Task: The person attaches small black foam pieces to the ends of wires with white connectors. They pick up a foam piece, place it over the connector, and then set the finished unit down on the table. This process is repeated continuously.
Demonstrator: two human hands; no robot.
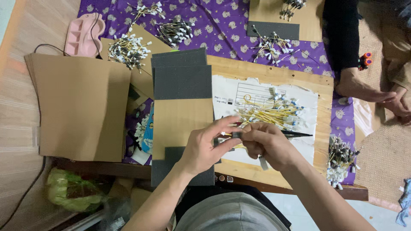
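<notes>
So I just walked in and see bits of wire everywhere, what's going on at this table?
A person seated at a wooden board holds a small dark piece between both hands: left hand and right hand, which also grips black tweezers. Just beyond lies a pile of yellow wires with white ends on a sheet of paper. Cardboard sheets and grey foam pads lie to the left. Another person's hand rests nearby.

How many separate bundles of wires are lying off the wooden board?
6, maybe more hidden: four on the purple cloth at top, one on top cardboard, one at right.
</notes>
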